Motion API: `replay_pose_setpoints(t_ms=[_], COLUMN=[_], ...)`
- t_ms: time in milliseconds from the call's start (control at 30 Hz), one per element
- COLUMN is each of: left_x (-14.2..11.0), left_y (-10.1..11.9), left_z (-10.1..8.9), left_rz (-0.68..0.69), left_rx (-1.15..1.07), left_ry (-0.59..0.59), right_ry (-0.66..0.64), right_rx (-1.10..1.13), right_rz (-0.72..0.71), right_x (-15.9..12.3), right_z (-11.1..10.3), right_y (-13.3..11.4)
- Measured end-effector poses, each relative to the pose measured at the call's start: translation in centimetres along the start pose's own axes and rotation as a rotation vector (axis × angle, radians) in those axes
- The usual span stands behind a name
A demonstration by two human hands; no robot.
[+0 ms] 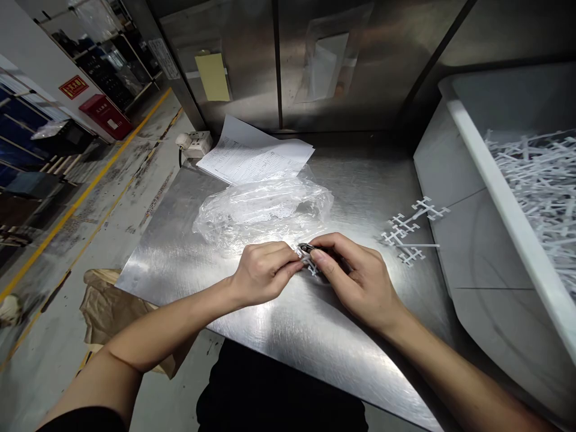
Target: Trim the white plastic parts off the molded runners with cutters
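Brushed-steel tabletop (pixel 288 327) set at an angle across the view, backed by upright steel panels (pixel 252 30); concrete floor (pixel 148 144) to the left.

Left hand (pixel 263 273): thumb and fingertips pinched narrow on a small white plastic sprue (pixel 312 267). Right hand (pixel 362 279): thumb and fingers curled round a small metal hand tool (pixel 306 246), resembling nippers; handles mostly hidden in the palm. Head of the tool at the sprue, between the two hands, above the near part of the tabletop. Exact contact between tool and sprue: cannot tell.

Just beyond the hands, a crumpled clear plastic bag (pixel 265 210) lies on the steel. Printed sheets (pixel 263 153) lie behind it, partly under its far edge. Beside the sheets, at the back left corner, a white power strip (pixel 200 145) with a plug (pixel 183 141) in one end.

Right of the right hand: loose white branched plastic pieces (pixel 402 231) in a loose cluster, near the wall of a large pale bin (pixel 495 192). Bin contains a heap of similar white pieces (pixel 535 186).

On the panels, a yellow paper (pixel 213 78) and a clear sleeve (pixel 330 66) holding a white sheet. Brown paper (pixel 105 309) below the left edge of the tabletop, partly behind the left forearm. Farther left, a yellow floor line (pixel 112 160) and a red box (pixel 105 116) by the wall.
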State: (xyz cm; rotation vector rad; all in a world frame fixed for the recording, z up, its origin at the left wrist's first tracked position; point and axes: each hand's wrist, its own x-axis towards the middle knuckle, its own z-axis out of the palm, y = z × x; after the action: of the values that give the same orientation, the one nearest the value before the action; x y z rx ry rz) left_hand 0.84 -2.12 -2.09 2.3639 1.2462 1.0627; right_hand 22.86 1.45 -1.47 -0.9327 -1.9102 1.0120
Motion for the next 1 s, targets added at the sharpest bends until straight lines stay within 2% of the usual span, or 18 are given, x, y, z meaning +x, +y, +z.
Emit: replay_pose_setpoints(t_ms=[300,600,700,867,1000], left_x=[0.01,-0.08,-0.14,-0.08,0.03], left_y=[0.0,0.05,0.01,0.21,0.45], left_z=[0.13,0.19,0.31,0.45,0.3], left_rz=[0.08,0.144,0.149,0.106,0.072], left_rx=[0.095,0.233,0.241,0.252,0.234], left_ry=[0.024,0.031,0.031,0.002,-0.004], right_ry=[-0.014,0.001,0.004,0.004,0.001], right_rx=[-0.02,-0.029,-0.004,0.078,0.147], right_rz=[-0.058,-0.028,0.031,0.212,0.24], right_x=[-0.16,-0.33,-0.3,0.0,0.41], right_z=[0.18,0.6,0.66,0.7,0.47], right_y=[-0.77,-0.88,-0.86,-0.51,0.01])
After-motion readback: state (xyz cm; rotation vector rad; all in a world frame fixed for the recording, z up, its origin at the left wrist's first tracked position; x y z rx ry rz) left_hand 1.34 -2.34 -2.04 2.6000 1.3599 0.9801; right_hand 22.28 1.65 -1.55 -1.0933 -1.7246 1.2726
